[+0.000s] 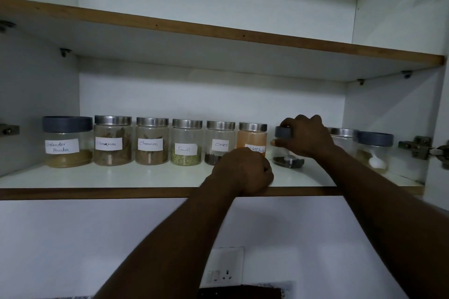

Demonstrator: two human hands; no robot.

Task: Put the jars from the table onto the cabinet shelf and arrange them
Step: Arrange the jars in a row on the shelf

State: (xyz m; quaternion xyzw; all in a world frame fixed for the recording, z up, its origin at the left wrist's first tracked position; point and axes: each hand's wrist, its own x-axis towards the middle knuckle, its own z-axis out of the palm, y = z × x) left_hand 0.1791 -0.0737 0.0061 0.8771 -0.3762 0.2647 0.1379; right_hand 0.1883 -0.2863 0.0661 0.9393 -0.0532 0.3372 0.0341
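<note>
Jars stand in a row at the back of the cabinet shelf [109, 177], and I count nine of them. I look first at the small jar [288, 161] with a dark grey lid, near the right end of the row. The right hand [308, 138] grips it from above, with the fingers curled round the lid and the thumb on the glass side. It stands upright on the shelf with a little dark stuff at the bottom. Just to its left is the orange powder jar [252, 137]. Going on to the left I see the cloves jar [220, 139], the fennel jar [187, 145], the second cinnamon jar [152, 144] and the first cinnamon jar [113, 143]. These all have shiny silver lids and white paper labels. At the far left end is the wide coriander powder jar [68, 144] with a grey lid. To the right of the small jar, a silver-lid jar [343, 138] is partly hidden behind the right wrist. Past it, a grey-lid jar [374, 153] has a white spoon inside. The left hand [245, 170] rests on the front edge of the shelf, in front of the cloves jar and the orange powder jar. Its fingers are curled into a fist, and I see nothing in it. Above the jars is the upper shelf [218, 31] with a brown edge. A metal hinge [418, 147] sits on the right wall of the cabinet. Below the shelf, a white wall socket [227, 267] is on the wall between the two arms.
</note>
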